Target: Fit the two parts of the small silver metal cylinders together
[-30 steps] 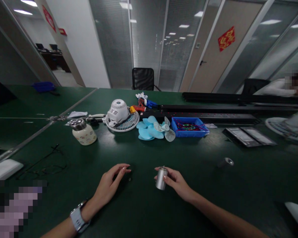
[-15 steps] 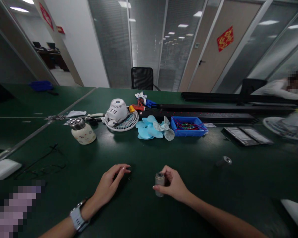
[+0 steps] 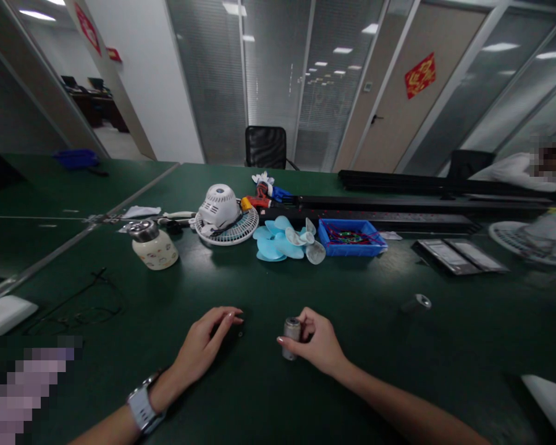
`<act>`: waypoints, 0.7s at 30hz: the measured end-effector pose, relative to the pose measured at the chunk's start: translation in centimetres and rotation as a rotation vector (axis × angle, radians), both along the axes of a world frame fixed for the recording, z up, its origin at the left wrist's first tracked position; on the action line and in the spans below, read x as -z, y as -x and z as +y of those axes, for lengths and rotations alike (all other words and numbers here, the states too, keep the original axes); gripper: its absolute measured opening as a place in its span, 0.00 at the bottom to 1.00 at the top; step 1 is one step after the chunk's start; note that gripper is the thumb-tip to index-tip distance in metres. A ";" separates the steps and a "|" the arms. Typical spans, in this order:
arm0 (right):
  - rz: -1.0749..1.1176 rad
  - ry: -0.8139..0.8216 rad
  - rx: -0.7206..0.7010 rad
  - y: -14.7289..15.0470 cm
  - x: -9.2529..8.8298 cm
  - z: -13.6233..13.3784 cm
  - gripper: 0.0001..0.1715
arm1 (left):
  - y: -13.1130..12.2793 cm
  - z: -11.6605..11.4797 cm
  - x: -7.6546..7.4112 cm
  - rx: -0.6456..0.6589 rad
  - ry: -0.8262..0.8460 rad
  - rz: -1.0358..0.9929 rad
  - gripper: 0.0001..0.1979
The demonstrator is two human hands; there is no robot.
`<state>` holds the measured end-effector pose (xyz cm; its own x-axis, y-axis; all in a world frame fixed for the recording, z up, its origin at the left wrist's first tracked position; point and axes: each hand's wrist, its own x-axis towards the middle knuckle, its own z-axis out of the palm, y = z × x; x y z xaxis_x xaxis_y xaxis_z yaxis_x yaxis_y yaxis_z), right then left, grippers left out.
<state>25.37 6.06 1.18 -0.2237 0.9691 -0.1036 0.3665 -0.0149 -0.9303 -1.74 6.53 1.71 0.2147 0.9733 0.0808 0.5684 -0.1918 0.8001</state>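
Note:
Between the thumb and fingers of my right hand point(image 3: 317, 343) is a small grey metal cylinder point(image 3: 290, 340), upright and low over or on the green table; I cannot tell if its base touches. Its top face shows a dark centre. My left hand point(image 3: 207, 343), with a watch on the wrist, rests on the table to the left, fingers loosely stretched and holding nothing visible. Just beside its fingertips lies a tiny ring-like piece point(image 3: 240, 334). A second metal cylinder point(image 3: 417, 303) lies on its side farther right.
Behind the hands stand a cream jar point(image 3: 155, 250), a white fan housing point(image 3: 220, 213), blue fan blades point(image 3: 280, 240) and a blue bin point(image 3: 352, 241) of wires. Black rails point(image 3: 380, 213) lie beyond. A person's white sleeve point(image 3: 500, 170) shows at far right.
My right hand has shifted slightly to the left and up in view with the metal cylinder in it. My left hand has hardly moved.

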 end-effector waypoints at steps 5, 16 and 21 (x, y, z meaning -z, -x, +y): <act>0.000 -0.008 -0.046 -0.1 -0.6 0.2 0.24 | 0.0 0.0 0.1 -0.002 -0.007 0.002 0.17; 0.056 -0.140 -0.113 -1.8 -1.5 -0.4 0.22 | -0.2 -0.3 -0.3 -0.010 -0.012 -0.079 0.16; -0.149 -0.273 0.010 -6.3 -2.3 1.6 0.19 | -0.1 -0.3 0.1 -0.010 -0.015 -0.103 0.15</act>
<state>31.71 7.66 3.51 -0.2155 0.9678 0.1301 0.5002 0.2238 -0.8365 -1.68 6.27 1.63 0.1945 0.9739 0.1170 0.4852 -0.1992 0.8514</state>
